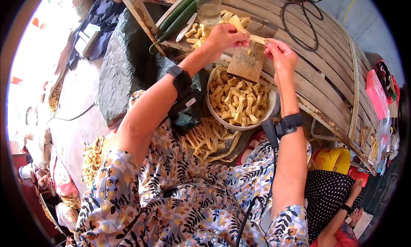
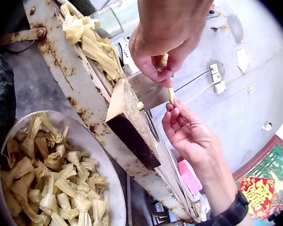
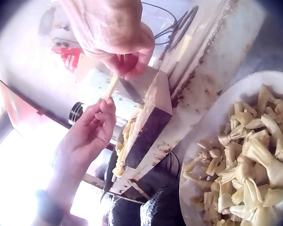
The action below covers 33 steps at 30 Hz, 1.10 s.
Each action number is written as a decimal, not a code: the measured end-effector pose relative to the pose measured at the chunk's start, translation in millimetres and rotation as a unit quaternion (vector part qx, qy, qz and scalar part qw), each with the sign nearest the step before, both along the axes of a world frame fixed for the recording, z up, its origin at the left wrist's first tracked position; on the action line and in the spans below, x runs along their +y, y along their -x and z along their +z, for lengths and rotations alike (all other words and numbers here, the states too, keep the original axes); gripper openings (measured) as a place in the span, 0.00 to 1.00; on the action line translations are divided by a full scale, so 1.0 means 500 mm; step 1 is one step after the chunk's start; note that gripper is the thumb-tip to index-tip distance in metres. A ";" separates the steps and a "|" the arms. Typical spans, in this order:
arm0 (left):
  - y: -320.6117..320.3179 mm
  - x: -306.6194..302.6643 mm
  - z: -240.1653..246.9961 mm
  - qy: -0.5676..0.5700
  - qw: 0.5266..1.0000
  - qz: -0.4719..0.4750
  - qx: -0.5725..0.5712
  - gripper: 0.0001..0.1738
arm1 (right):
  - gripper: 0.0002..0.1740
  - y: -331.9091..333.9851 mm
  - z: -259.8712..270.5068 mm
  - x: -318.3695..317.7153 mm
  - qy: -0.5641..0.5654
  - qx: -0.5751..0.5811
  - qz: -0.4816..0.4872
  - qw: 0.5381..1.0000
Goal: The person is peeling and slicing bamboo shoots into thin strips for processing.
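Both hands hold a pale yellow strip, resembling tofu skin, stretched between them above a wooden block [image 1: 246, 62]. My left hand [image 1: 224, 38] pinches one end of the strip [image 1: 257, 39]; in the left wrist view it comes down from the top. The other end is between the thumb and fingertips of my right hand [image 1: 282, 56], also seen in the right wrist view. Below the block stands a white bowl [image 1: 210, 102] heaped with knotted yellow pieces [image 1: 239, 99]. More knotted pieces [image 1: 201, 31] lie beside my left hand on the slatted table [image 1: 325, 62].
A jar of clear liquid [image 1: 208, 9], long green cucumbers [image 1: 177, 16] and a white-handled tool [image 1: 187, 27] sit at the table's far left. Black cable [image 1: 314, 39] loops over the slats. Loose strips [image 1: 209, 140] lie below the bowl. Another person's arm [image 1: 338, 217] shows at lower right.
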<state>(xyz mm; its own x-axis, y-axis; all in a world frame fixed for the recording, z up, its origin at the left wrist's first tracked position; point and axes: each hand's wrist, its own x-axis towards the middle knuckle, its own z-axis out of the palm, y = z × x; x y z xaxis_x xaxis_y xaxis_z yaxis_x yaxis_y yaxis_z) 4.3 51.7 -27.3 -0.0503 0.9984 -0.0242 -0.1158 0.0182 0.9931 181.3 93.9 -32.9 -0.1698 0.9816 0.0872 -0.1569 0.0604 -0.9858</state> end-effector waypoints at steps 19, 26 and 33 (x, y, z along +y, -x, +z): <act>-0.014 0.018 -0.034 0.023 0.999 0.047 0.002 0.11 | 0.07 0.022 -0.056 0.023 -0.087 -0.129 -0.078 0.985; 0.024 -0.027 -0.022 0.032 0.995 -0.042 -0.086 0.13 | 0.07 -0.039 -0.051 0.013 -0.119 -0.180 -0.122 0.969; 0.012 -0.117 0.005 0.077 0.965 -0.192 -0.160 0.15 | 0.12 -0.080 -0.043 0.057 -0.191 -0.153 -0.117 0.962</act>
